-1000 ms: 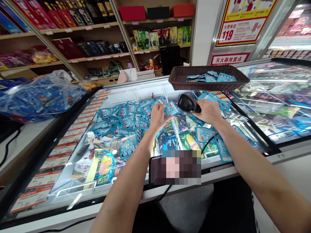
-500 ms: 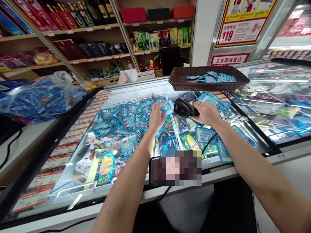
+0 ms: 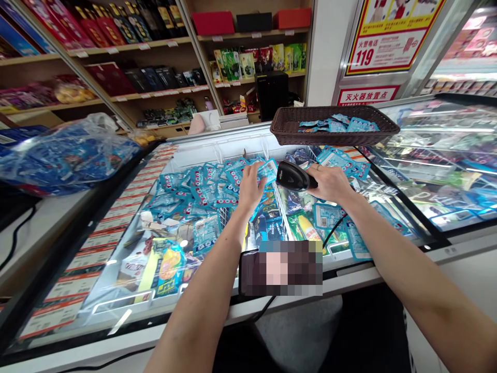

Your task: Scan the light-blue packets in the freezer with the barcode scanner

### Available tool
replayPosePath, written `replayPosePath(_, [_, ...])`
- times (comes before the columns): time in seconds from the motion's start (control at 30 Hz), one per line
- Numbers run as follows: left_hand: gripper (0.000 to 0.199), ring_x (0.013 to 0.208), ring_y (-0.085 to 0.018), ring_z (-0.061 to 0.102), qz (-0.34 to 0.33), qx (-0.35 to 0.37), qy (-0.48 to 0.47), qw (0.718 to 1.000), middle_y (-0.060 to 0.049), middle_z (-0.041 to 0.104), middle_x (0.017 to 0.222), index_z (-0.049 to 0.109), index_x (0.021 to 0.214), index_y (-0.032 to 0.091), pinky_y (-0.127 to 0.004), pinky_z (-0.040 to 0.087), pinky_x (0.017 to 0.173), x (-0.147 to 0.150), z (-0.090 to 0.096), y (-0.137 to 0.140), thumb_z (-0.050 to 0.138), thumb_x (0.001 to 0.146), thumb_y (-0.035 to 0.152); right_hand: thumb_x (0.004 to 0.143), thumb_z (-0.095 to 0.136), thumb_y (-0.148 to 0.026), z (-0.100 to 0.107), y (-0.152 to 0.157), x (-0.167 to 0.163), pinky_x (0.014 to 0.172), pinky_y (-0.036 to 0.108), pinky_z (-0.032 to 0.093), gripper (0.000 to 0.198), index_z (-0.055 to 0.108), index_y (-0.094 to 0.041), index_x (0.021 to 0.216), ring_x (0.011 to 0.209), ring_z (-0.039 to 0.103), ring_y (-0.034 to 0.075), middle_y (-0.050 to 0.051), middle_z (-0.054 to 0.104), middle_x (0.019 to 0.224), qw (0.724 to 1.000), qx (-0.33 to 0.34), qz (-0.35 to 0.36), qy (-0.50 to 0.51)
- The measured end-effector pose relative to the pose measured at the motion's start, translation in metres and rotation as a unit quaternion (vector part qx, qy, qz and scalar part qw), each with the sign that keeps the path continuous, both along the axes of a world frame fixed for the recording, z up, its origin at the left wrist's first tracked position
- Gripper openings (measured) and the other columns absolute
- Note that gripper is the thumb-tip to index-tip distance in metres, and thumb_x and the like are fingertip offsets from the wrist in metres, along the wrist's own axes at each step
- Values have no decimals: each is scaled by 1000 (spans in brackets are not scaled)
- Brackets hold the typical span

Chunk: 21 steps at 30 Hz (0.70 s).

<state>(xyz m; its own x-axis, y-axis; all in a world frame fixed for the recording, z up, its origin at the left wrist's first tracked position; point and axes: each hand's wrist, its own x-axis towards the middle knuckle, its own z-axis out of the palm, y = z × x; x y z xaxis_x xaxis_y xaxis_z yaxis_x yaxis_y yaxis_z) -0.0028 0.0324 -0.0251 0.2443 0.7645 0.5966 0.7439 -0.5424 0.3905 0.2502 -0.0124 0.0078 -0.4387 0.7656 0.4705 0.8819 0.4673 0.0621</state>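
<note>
Pinched in my left hand (image 3: 251,182) is a small blue packet (image 3: 268,170), its white barcode patch facing up. My right hand (image 3: 329,182) is closed round the handle of a black barcode scanner (image 3: 292,176). The scanner's head points left and sits right beside the packet. A dark cable (image 3: 334,231) runs down from below my right hand. Many similar blue packets (image 3: 204,181) lie in an overlapping heap to the left of my left hand. More blue packets (image 3: 337,158) are spread on the glass just beyond my right hand.
A brown wicker basket (image 3: 334,139) holding several blue packets stands on the freezer's far edge. A phone (image 3: 250,273) lies at the near edge, its screen partly pixelated. At left is a clear plastic bag (image 3: 73,155) of blue packages. Stocked shelves (image 3: 155,93) line the back.
The scanner's head has shifted very slightly left towards the packet. My left hand keeps its pinch on the packet, and the rest looks the same.
</note>
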Motion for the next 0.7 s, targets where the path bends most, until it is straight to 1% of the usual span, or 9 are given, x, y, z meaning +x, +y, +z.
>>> replayPosePath(0.33, [41, 116, -25, 46, 1, -4, 1, 1000, -11, 49, 120, 39, 128, 26, -41, 41, 97, 0, 1, -1, 41, 90, 42, 82, 49, -39, 0, 0, 0, 56, 27, 25, 29, 61, -18, 99, 79, 59, 21, 7, 64, 91, 1000, 3, 6, 2])
replayPosePath(0.53, [41, 116, -25, 47, 3, -5, -1, 1000, -11, 50, 120, 38, 127, 27, -41, 42, 96, 1, 1, -1, 41, 90, 42, 81, 51, -38, 2, 0, 0, 56, 28, 27, 29, 61, -18, 100, 79, 59, 20, 6, 64, 93, 1000, -7, 0, -1])
replayPosePath(0.7, [40, 115, -25, 47, 6, -2, -2, 1000, -11, 49, 120, 38, 127, 26, -42, 42, 96, 1, 1, -1, 42, 90, 40, 82, 49, -39, 2, -1, -1, 56, 28, 27, 29, 61, -19, 100, 79, 59, 20, 6, 64, 93, 1000, -3, 3, -3])
